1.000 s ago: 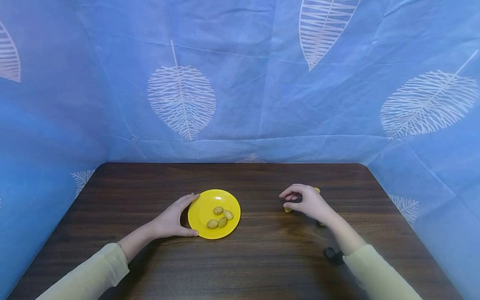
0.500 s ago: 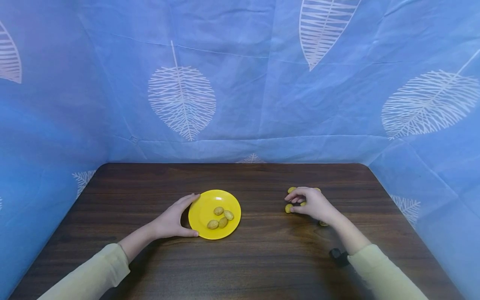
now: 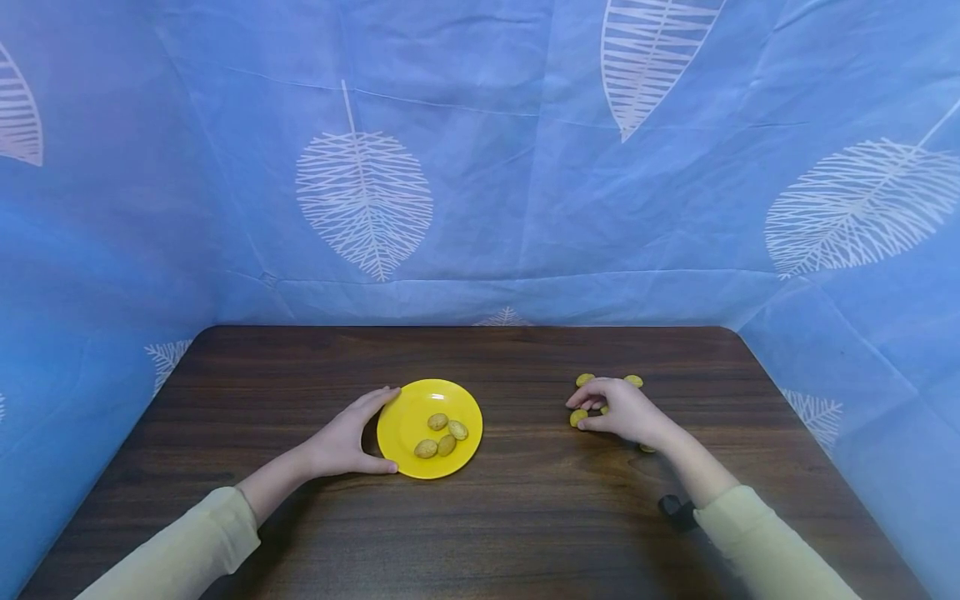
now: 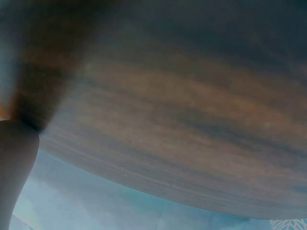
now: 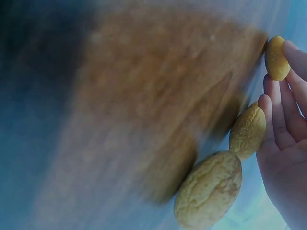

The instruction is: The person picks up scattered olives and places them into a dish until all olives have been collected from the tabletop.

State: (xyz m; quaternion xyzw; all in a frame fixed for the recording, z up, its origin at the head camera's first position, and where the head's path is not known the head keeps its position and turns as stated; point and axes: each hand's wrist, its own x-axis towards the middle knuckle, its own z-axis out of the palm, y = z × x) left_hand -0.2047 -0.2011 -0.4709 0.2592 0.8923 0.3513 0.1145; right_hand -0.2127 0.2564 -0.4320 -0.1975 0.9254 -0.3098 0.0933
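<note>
In the head view my left hand (image 3: 345, 442) holds the left rim of a small yellow plate (image 3: 397, 408), thumb at the front edge and fingers at the back. Several wrinkled yellow-brown oval nut-like pieces (image 3: 426, 449) lie on the plate. At the right my right hand (image 3: 626, 412) pinches one such nut-like piece (image 5: 277, 58) between thumb and fingers, low over the table. More pieces lie around that hand: one behind the fingers (image 3: 585, 380), one behind the knuckles (image 3: 634, 381) and one partly hidden by the wrist (image 3: 647, 448).
Dark wood-grain table (image 3: 495, 533) bounded by a blue leaf-print cloth (image 3: 480, 208) at the back and sides. A black object (image 3: 677, 511) shows beneath the right sleeve (image 3: 757, 533). In the right wrist view two more pieces (image 5: 208, 191) appear below the fingers.
My right hand has shifted slightly right and lowered, its fingers closing about a piece. Pieces formerly hidden behind it have come into view. The left hand and plate stay put.
</note>
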